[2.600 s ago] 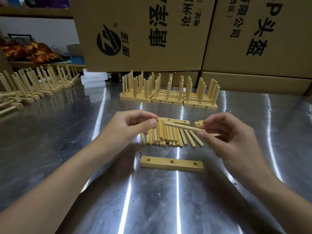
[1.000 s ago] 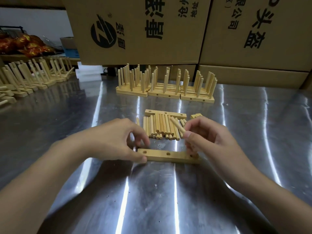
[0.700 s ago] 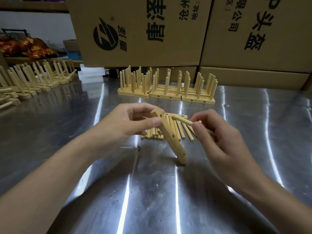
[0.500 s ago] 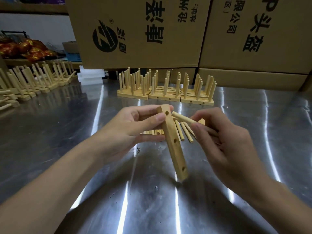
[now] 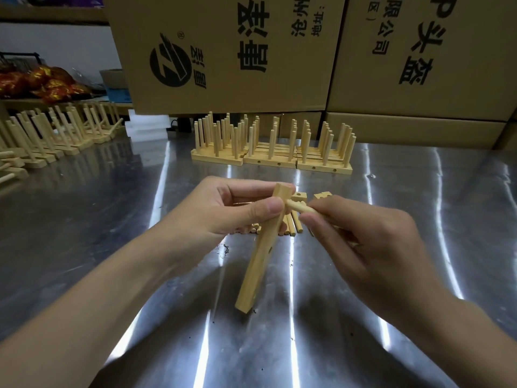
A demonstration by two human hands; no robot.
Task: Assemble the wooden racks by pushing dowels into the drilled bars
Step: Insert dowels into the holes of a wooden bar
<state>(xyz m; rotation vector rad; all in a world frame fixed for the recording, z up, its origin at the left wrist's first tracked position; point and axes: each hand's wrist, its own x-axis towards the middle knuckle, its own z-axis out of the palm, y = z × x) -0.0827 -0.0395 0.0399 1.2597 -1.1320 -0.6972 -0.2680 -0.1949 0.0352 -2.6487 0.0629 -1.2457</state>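
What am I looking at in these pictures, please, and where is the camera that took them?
There is no machine here: a person works with two bare hands, and one wide-angle camera on their head looks down at them. The left hand grips a drilled wooden bar, tilted with its lower end near the shiny metal table. The right hand pinches a dowel, whose tip meets the bar near its top end. Behind the hands lie loose dowels; farther back stand finished racks, with more racks at the far left and cardboard boxes behind.
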